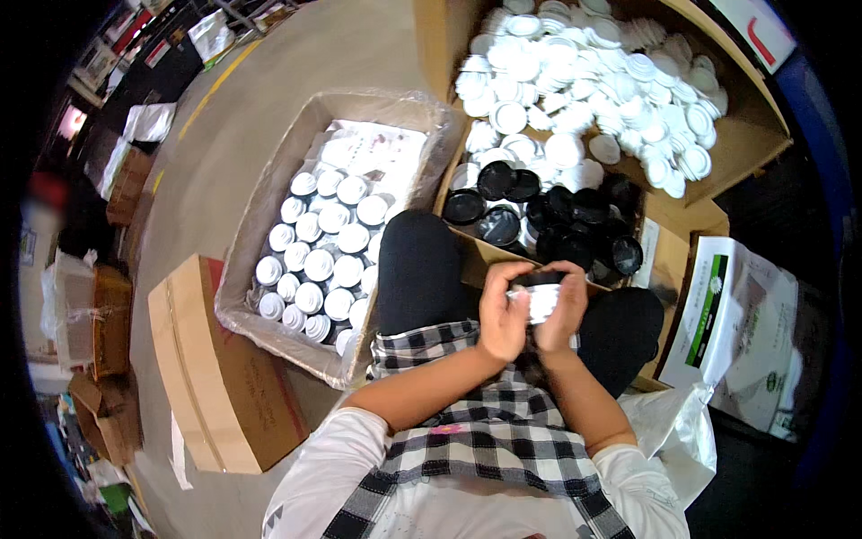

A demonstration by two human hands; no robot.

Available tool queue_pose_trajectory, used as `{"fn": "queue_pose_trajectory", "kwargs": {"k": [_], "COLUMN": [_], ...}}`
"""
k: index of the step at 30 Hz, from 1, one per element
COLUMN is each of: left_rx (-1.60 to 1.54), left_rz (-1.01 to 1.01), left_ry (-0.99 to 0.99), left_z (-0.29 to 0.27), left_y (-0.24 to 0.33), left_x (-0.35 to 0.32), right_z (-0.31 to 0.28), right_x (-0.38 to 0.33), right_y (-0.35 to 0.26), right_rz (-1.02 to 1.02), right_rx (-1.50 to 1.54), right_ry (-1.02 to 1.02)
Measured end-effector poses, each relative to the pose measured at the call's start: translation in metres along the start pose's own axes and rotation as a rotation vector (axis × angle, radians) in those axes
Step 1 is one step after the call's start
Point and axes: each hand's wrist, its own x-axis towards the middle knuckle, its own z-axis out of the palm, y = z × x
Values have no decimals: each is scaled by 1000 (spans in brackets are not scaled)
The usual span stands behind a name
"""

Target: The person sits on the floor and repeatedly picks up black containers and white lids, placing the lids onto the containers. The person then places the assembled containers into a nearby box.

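Over my lap, my left hand (503, 316) and my right hand (566, 313) are closed from both sides around a small round piece. Its white stepped part (542, 304) faces me, and a black round part (539, 278) shows behind it at the far side. Just beyond my hands lie several black round caps or shallow cups (575, 211) in the near end of a cardboard box. A large heap of white stepped lids (584, 81) fills the far part of that box. My fingers partly hide the held piece.
Left of my knee stands a plastic-lined box (235, 287) holding rows of white-topped dark pieces (319, 265). A closed cardboard carton (211, 368) leans beside it. At the right are a white printed package (736, 341) and a crumpled silvery bag (678, 431).
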Motion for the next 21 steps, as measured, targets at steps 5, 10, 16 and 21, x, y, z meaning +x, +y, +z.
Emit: {"fn": "queue_pose_trajectory", "kwargs": {"k": [5,10,16,21], "left_rx": [-44,-177,-74,-41], "left_rz": [-127,-267,-339,-254], "left_ry": [283,268,90,39], "left_z": [26,38,25,-48], "left_y": [-18,-83,-76,-62], "left_x": [46,63,66,106], "right_z": [23,19,19,5], "right_x": [32,58,67,92], "right_y": [7,35,68,28], "right_rz": [-134,-77,129,356], "right_rx": [-164,-229,-78,223], "right_ry": [161,246,290,-54]}}
